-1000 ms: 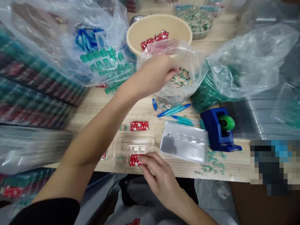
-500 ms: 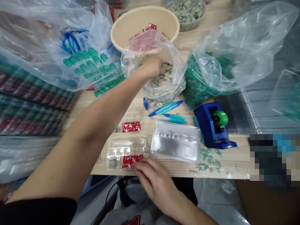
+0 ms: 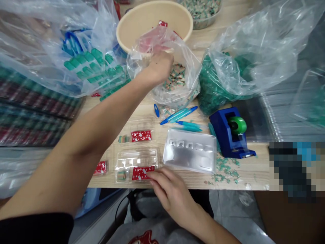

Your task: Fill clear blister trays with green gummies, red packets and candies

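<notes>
My left hand [image 3: 160,66] is curled inside the mouth of a clear plastic bag [image 3: 186,88], its fingertips hidden. Small striped green-and-tan pieces [image 3: 177,76] fill the bag below it. At the table's front edge, my right hand [image 3: 174,193] has its thumb and fingers closed at the right end of a red patterned packet [image 3: 140,173]. That packet lies in a clear molded plastic tray [image 3: 144,153], right of a small striped piece [image 3: 121,175]. Behind it are another red packet [image 3: 141,136] and striped piece [image 3: 123,139]. A third red packet [image 3: 101,167] shows beside my left forearm.
An empty-looking molded tray [image 3: 189,150] stands right of center, beside a blue tape dispenser [image 3: 230,134] and green scraps [image 3: 225,171]. Blue pens [image 3: 179,115] lie behind it. A cream basin [image 3: 127,30], a bag of green pieces [image 3: 213,91] and stacked packs [image 3: 33,105] surround the area.
My left hand has shifted slightly up and left within the bag, uncovering more striped pieces. My right hand stays at the packet. The view has shifted slightly.
</notes>
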Action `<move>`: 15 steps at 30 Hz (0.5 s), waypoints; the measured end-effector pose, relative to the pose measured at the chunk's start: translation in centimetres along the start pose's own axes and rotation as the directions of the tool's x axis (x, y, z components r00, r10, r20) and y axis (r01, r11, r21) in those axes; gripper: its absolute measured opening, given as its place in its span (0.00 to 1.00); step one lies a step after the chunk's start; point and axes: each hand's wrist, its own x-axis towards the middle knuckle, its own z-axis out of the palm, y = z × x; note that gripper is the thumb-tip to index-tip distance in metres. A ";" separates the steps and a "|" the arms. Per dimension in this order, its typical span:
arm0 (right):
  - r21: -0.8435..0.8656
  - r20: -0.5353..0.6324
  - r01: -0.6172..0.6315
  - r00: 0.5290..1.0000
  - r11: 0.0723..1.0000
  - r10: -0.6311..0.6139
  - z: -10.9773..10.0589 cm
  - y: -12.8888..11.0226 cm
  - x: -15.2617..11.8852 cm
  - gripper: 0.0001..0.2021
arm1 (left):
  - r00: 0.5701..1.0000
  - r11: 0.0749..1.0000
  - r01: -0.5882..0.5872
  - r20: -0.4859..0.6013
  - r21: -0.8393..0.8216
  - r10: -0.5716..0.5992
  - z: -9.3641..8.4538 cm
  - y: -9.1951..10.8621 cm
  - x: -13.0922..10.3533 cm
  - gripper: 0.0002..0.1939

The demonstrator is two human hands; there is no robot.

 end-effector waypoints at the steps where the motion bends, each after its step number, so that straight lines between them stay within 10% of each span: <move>1: 0.001 -0.001 0.003 1.000 1.000 -0.003 0.0 0.0 0.0 0.13 | 1.000 1.000 -0.007 -0.004 -0.019 0.007 0.0 0.0 0.2 0.23; 9: 0.084 -0.054 0.008 0.999 0.996 -0.003 -1.4 -0.5 0.3 0.13 | 0.999 0.979 -0.030 0.038 -0.202 0.038 -1.7 1.8 -0.8 0.22; 15: 0.266 -0.321 -0.013 0.942 0.964 0.101 -5.4 -1.2 3.2 0.10 | 0.997 0.923 -0.046 0.044 -0.383 0.068 -3.3 1.4 -3.7 0.10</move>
